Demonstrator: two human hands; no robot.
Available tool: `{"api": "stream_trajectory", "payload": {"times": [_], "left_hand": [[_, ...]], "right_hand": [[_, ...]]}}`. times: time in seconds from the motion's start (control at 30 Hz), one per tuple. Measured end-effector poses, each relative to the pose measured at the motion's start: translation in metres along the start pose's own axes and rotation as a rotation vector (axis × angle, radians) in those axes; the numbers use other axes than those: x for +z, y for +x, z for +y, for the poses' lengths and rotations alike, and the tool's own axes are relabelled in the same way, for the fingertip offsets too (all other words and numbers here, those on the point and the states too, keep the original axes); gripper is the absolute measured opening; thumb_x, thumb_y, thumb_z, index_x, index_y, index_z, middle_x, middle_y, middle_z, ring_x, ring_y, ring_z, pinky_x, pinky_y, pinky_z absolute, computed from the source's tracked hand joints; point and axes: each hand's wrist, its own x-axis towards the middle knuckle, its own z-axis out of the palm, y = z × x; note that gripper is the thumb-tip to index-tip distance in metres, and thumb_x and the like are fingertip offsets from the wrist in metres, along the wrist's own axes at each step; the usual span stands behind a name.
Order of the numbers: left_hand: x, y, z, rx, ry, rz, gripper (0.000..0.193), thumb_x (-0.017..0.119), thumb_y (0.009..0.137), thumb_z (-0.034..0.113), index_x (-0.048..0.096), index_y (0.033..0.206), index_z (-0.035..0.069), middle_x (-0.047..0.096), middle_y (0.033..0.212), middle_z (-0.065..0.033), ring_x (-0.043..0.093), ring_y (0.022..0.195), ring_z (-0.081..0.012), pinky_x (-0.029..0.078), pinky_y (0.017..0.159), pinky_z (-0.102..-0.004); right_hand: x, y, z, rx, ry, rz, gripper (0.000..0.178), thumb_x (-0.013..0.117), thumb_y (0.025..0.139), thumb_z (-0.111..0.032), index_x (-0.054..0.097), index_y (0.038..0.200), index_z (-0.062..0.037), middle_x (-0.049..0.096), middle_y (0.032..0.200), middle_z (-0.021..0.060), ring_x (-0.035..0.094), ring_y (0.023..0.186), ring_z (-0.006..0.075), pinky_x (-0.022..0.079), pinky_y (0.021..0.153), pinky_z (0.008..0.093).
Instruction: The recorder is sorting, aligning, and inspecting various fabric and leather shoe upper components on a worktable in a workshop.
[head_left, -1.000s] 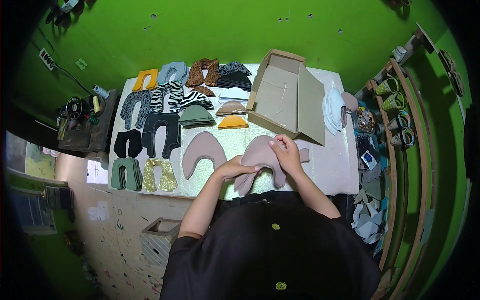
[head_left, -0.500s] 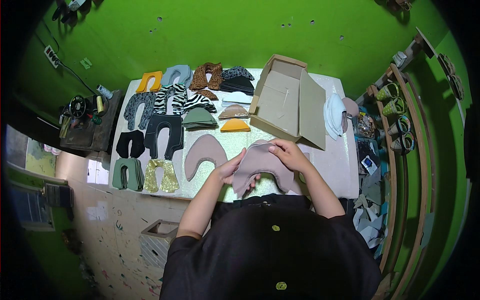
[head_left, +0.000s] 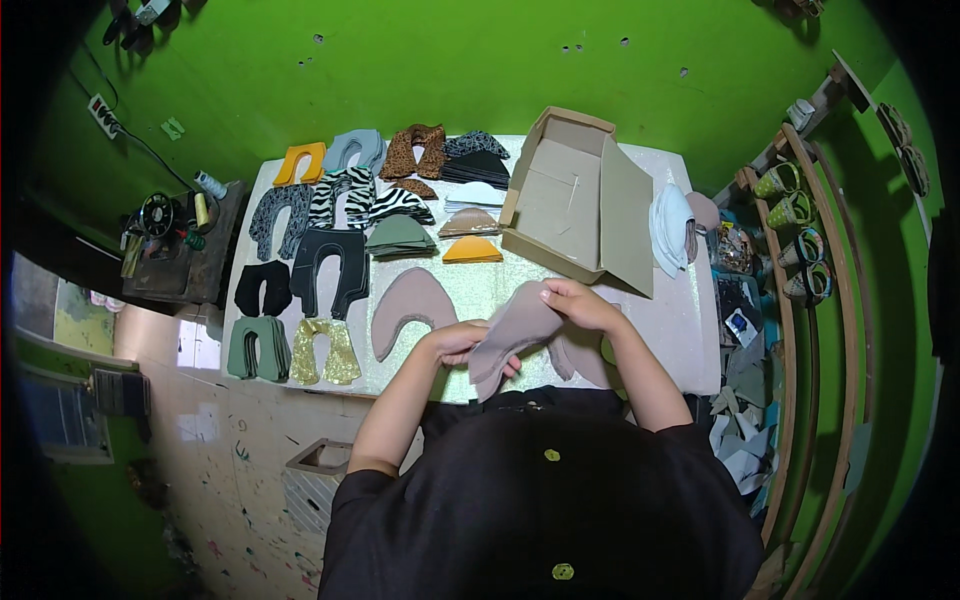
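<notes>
Low over the table's front edge I hold a stack of dusty-pink U-shaped fabric pieces (head_left: 518, 326) in both hands. My left hand (head_left: 465, 345) is closed round the stack's left leg, with fingertips showing underneath. At its upper right edge, my right hand (head_left: 583, 305) pinches the pieces between thumb and fingers. The stack is bent and tilted, and more pink fabric shows below my right hand. Left of my left hand, another pile of dusty-pink U-shaped pieces (head_left: 408, 298) lies flat on the table (head_left: 660, 345).
Piles of cut pieces in green, black, zebra, leopard, gold and yellow cover the table's left and middle. Behind my right hand stands an open cardboard box (head_left: 560, 205). Pale blue pieces (head_left: 670, 230) lie right of it. A sandal rack (head_left: 790, 230) is at the right wall.
The stack, earlier spread as a whole arch, is now bent and turned toward the left. My left hand has rolled over its leg; my right hand has shifted slightly right.
</notes>
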Motion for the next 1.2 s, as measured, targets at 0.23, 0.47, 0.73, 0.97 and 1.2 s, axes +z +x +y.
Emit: {"api": "stream_trajectory", "payload": {"times": [0.23,0.47,0.73,0.97,1.2], "left_hand": [[0.007,-0.010,0.009,0.199,0.369,0.093,0.039,0.063,0.078,0.000,0.053,0.116,-0.004,0.064,0.103,-0.0106,0.063,0.090,-0.0181,0.050,0.084,-0.0311],[-0.012,-0.011,0.006,0.241,0.536,0.308,0.032,0.062,0.081,0.004,0.057,0.112,0.000,0.062,0.095,-0.0003,0.055,0.081,-0.0050,0.046,0.072,-0.0226],[0.012,0.012,-0.005,0.260,0.214,0.516,0.030,0.054,0.092,0.019,0.052,0.114,-0.001,0.061,0.098,-0.0053,0.058,0.084,-0.0095,0.048,0.076,-0.0244],[-0.028,0.036,-0.059,0.344,0.104,0.769,0.024,0.049,0.093,0.013,0.050,0.114,0.001,0.060,0.100,-0.0075,0.058,0.087,-0.0119,0.047,0.078,-0.0265],[-0.027,0.043,-0.064,0.395,0.620,0.867,0.032,0.054,0.090,0.014,0.048,0.118,0.000,0.060,0.105,-0.0118,0.056,0.095,-0.0174,0.043,0.086,-0.0292]], "right_hand": [[0.008,-0.009,-0.030,-0.176,-0.149,0.158,0.027,0.045,0.096,-0.026,0.054,0.092,-0.0008,0.053,0.079,0.0030,0.048,0.077,0.0114,0.041,0.073,0.0268],[0.008,-0.004,-0.033,-0.137,-0.186,0.170,0.028,0.048,0.095,-0.027,0.054,0.094,0.0000,0.056,0.081,0.0055,0.051,0.079,0.0128,0.042,0.074,0.0278],[0.018,0.008,0.014,0.093,-0.102,0.430,0.037,0.062,0.086,-0.030,0.052,0.109,-0.0035,0.061,0.088,0.0128,0.058,0.079,0.0177,0.046,0.068,0.0325],[0.022,0.000,0.052,0.485,-0.070,0.325,0.049,0.068,0.078,-0.013,0.044,0.120,-0.0034,0.059,0.101,0.0157,0.058,0.090,0.0189,0.048,0.073,0.0304],[0.021,-0.025,0.075,0.199,-0.007,0.371,0.041,0.063,0.079,0.000,0.045,0.116,-0.0053,0.062,0.087,0.0096,0.059,0.075,0.0121,0.046,0.061,0.0244]]}}
